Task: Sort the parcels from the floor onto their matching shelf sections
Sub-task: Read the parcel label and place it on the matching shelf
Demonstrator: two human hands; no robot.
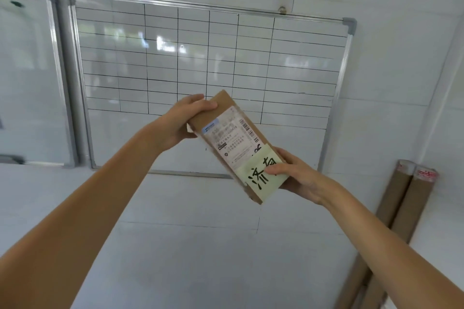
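I hold a small brown cardboard parcel (223, 118) up in front of me with both hands, tilted so its long side runs from upper left to lower right. A white shipping label with a barcode covers its face, and a pale yellow note (261, 178) with black handwritten characters sticks to its lower end. My left hand (185, 120) grips the parcel's upper left edge. My right hand (293, 175) holds the lower right end, thumb pressed on the yellow note. No shelf sections or floor parcels are in view.
A whiteboard (301, 63) with a drawn black grid hangs on the white tiled wall straight ahead. A second whiteboard (27, 78) hangs at the left. Two long brown cardboard tubes (404, 198) lean in the right corner.
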